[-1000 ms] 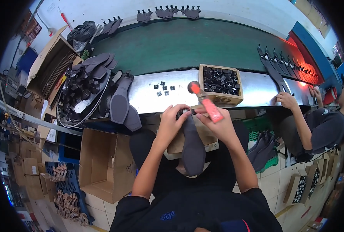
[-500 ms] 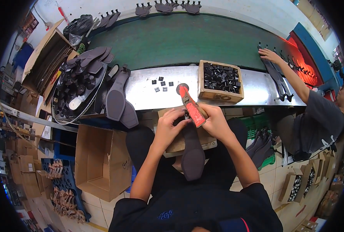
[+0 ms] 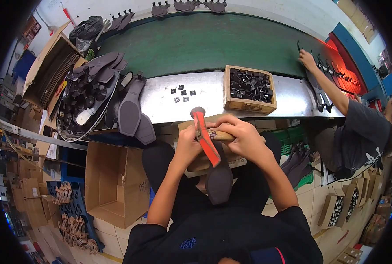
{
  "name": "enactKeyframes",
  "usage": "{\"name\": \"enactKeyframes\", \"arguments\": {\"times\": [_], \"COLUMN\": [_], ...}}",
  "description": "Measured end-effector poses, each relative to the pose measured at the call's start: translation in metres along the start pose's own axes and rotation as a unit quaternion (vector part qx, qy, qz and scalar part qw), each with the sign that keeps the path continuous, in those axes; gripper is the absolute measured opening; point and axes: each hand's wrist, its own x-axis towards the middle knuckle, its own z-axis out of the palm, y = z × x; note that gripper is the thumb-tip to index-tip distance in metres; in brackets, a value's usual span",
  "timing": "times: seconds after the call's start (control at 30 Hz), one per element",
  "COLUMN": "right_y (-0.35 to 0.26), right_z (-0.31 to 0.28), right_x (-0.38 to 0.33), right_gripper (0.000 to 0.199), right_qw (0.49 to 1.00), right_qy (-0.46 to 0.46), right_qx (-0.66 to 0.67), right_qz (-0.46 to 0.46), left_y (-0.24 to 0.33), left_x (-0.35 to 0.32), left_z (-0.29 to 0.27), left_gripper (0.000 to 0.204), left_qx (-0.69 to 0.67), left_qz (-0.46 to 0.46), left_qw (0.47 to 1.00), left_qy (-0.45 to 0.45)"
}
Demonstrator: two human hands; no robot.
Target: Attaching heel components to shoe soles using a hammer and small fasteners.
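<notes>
A dark brown shoe sole point(image 3: 219, 178) lies lengthwise on a wooden block point(image 3: 205, 160) on my lap. My left hand point(image 3: 188, 143) pinches the sole's front end against the block. My right hand point(image 3: 242, 134) grips an orange-handled hammer point(image 3: 205, 136), whose round dark head points toward the metal bench and whose handle slants down across the sole. Both hands sit close together just below the bench edge.
The metal bench point(image 3: 293, 99) carries a wooden box of small black parts point(image 3: 250, 86), several loose black pieces point(image 3: 182, 93) and grey soles point(image 3: 132, 110). A round tray point(image 3: 82, 103) of soles sits left. Behind runs a green conveyor point(image 3: 205, 42); another person's hand point(image 3: 308, 59) reaches it. An open carton point(image 3: 112, 185) stands below left.
The hammer has swung from raised toward the right down to a steep slant over the sole. The neighbouring person's arm has stretched from the bench out to the conveyor.
</notes>
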Motion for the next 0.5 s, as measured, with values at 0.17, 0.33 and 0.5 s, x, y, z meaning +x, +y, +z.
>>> {"name": "enactKeyframes", "arguments": {"times": [0.17,0.33,0.5], "right_y": [-0.023,-0.059,-0.075], "right_z": [-0.001,-0.017,-0.013], "right_x": [-0.017,-0.058,-0.067], "right_gripper": [0.034,0.043,0.043], "right_qw": [0.984,0.979,0.986], "right_qy": [0.065,0.076,0.081], "right_qx": [0.148,0.146,0.111], "right_qz": [0.074,0.124,0.09], "left_y": [0.0,0.009,0.005], "left_x": [0.004,0.005,0.002], "left_z": [0.002,-0.001,-0.001], "left_gripper": [0.029,0.024,0.024], "left_qx": [-0.044,-0.108,-0.106], "left_qz": [-0.066,-0.132,-0.085], "left_qw": [0.997,0.985,0.991], "left_qy": [0.001,-0.022,-0.012]}}
